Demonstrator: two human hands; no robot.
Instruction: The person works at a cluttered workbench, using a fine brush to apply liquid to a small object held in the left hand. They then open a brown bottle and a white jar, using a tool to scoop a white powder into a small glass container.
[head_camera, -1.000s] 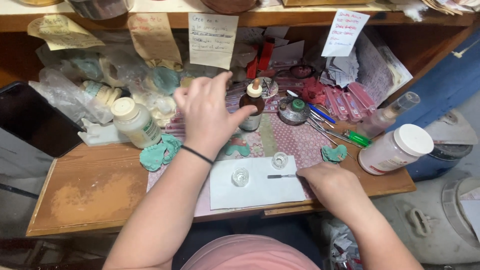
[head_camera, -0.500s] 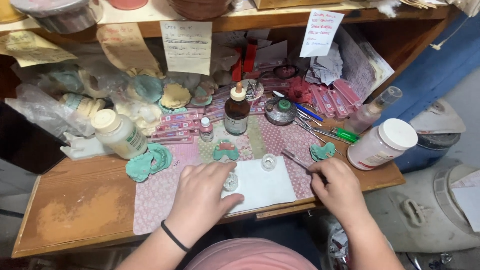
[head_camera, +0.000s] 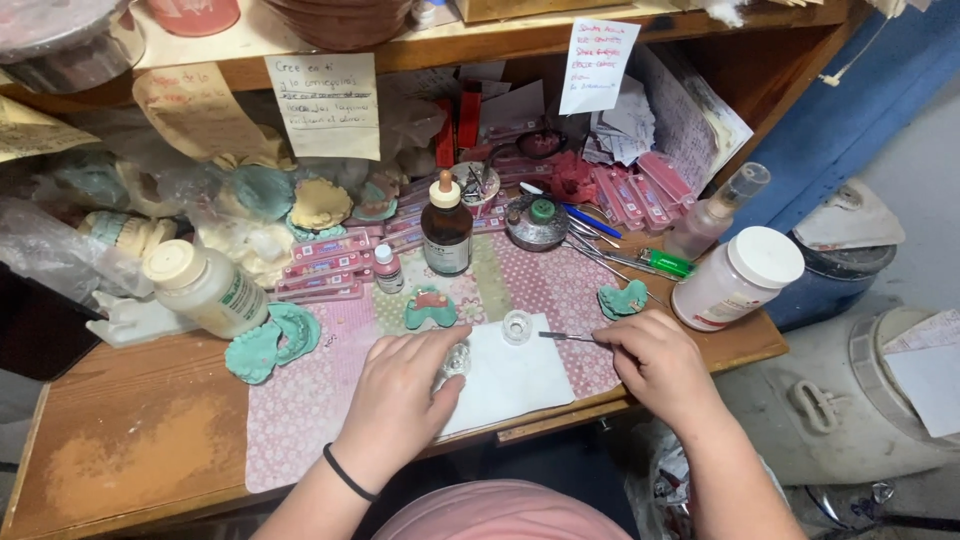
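Note:
My left hand (head_camera: 405, 395) rests on a white sheet (head_camera: 505, 385) on the bench, fingers closed round a small clear glass cup (head_camera: 455, 360). My right hand (head_camera: 655, 365) pinches a thin metal instrument (head_camera: 565, 337), whose tip points left toward a second small clear cup (head_camera: 516, 326) standing on the sheet. A green dental cast with a pink wax piece (head_camera: 430, 307) lies just behind the sheet. A brown dropper bottle (head_camera: 446, 225) stands further back.
White plastic bottles stand at the left (head_camera: 205, 290) and right (head_camera: 738, 280). Green casts lie at left (head_camera: 270, 340) and right (head_camera: 622, 298). A metal burner (head_camera: 537, 222), tools, pink boxes and bagged casts crowd the back. Paper notes hang from the shelf.
My left hand came down from the brown bottle to the sheet and closed on the small glass cup. My right hand shifted slightly with the instrument. The camera moved closer.

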